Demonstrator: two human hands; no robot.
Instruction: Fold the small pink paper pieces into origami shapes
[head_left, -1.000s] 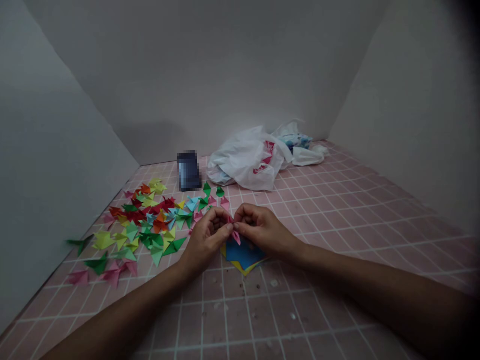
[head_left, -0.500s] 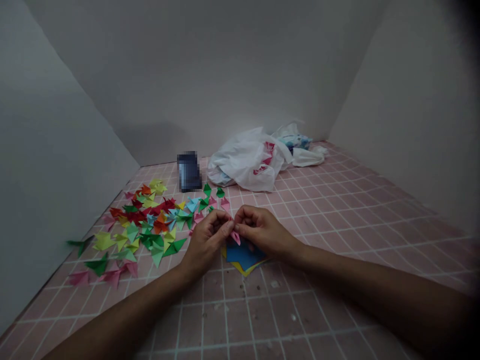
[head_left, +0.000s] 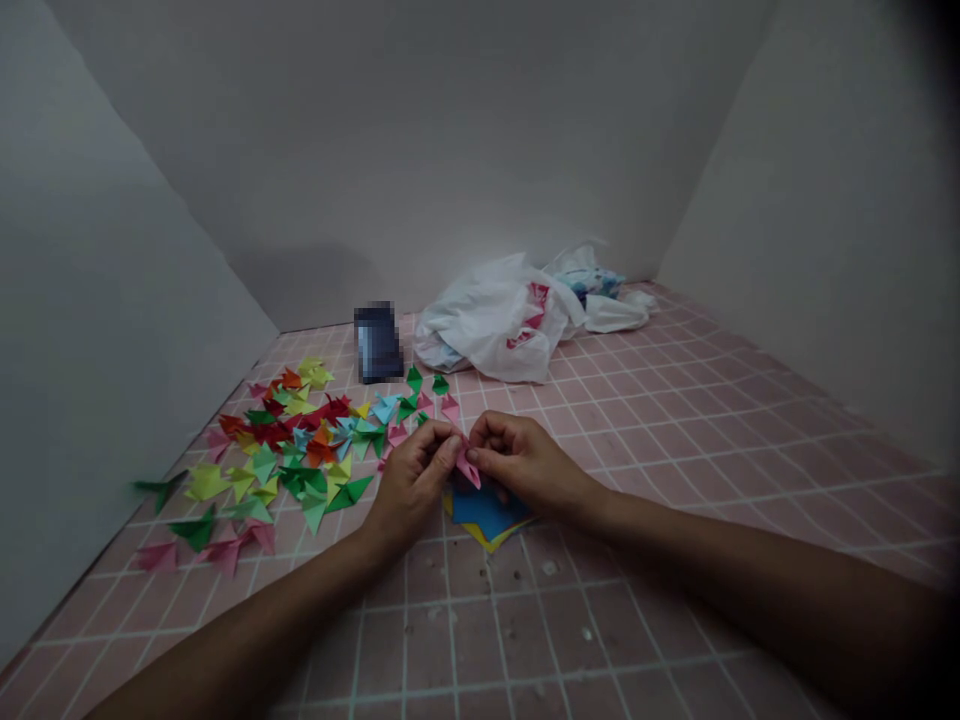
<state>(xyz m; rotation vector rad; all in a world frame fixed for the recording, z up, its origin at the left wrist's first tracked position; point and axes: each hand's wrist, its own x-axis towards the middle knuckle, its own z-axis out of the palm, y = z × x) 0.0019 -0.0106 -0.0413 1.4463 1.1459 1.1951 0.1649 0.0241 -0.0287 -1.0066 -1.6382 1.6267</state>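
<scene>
Between my two hands is a small folded pink paper (head_left: 469, 470), its narrow pointed end slanting down toward me. My left hand (head_left: 416, 468) pinches its left side between thumb and fingers. From the other side my right hand (head_left: 517, 460) grips it the same way, thumb against the paper. Much of the folded piece is hidden behind the fingers. Below the hands lies a stack of square paper sheets (head_left: 487, 515), blue on top with yellow edges showing beneath.
Many folded paper cranes (head_left: 300, 440) in several colours spread over the left of the pink tiled surface (head_left: 712, 420). A dark, blurred-out device (head_left: 379, 345) stands behind them. White plastic bags (head_left: 487, 320) lie at the back, near the walls.
The left thumb has shifted slightly, and more of the pink paper shows between my hands. Both hands stay in nearly the same place.
</scene>
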